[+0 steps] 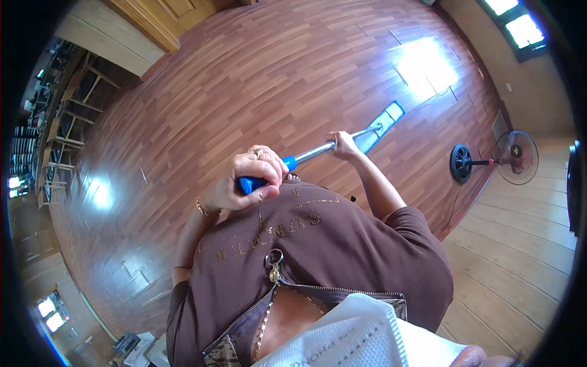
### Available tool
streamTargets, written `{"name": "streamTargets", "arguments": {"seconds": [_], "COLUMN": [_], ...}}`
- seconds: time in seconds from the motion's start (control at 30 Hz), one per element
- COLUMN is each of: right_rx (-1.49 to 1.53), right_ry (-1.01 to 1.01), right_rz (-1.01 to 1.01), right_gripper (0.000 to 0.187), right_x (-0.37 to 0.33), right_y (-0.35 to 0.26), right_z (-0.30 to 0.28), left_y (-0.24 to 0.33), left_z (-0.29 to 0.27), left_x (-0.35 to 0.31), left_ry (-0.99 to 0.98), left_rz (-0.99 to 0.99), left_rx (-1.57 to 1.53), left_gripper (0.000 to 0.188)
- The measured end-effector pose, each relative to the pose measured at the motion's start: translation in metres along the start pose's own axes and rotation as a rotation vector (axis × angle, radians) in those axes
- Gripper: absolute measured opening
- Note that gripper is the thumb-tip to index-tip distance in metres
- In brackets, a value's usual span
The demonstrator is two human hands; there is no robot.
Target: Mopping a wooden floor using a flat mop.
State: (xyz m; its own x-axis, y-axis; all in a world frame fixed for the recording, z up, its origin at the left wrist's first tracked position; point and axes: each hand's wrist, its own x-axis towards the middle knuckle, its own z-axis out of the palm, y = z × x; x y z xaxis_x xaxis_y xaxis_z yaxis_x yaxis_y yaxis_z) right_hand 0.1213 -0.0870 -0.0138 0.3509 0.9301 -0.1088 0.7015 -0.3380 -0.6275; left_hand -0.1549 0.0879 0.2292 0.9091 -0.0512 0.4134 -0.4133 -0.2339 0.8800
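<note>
A flat mop (pixel 315 150) slants up and to the right, away from my body. My left hand (pixel 257 176) wraps around the blue grip at its upper end, close to my chest. A ring and a bracelet show on that hand and wrist. Further down the metal pole, my right hand (pixel 344 145) is closed around it. Beyond the right hand, the long mop head (pixel 382 127), pale with blue edges, lies on the brown wood-plank floor (pixel 244 92).
A standing fan (pixel 516 157) with a black round base (pixel 460 163) is at the right, its cord trailing on the floor. Wooden stools or chairs (pixel 64 144) line the far left. A wooden door (pixel 183 15) stands at the upper left, and sunlight glares on the floor.
</note>
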Motion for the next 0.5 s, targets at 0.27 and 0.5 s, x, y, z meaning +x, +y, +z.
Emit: {"name": "streamTargets", "arguments": {"seconds": [0.27,0.5], "right_rx": [0.071,0.129], "right_ry": [-0.013,-0.226], "right_rz": [-0.092,-0.442], "right_gripper": [0.016,0.012], "right_x": [-0.001,0.02], "right_y": [-0.069,-0.144], "right_z": [0.018,0.053], "left_y": [0.048,0.117], "left_z": [-0.015,0.011], "left_x": [-0.029,-0.084], "left_ry": [0.043,0.208], "left_rz": [0.005,0.032], "left_rx": [0.04,0.239], "left_gripper": [0.012,0.015]}}
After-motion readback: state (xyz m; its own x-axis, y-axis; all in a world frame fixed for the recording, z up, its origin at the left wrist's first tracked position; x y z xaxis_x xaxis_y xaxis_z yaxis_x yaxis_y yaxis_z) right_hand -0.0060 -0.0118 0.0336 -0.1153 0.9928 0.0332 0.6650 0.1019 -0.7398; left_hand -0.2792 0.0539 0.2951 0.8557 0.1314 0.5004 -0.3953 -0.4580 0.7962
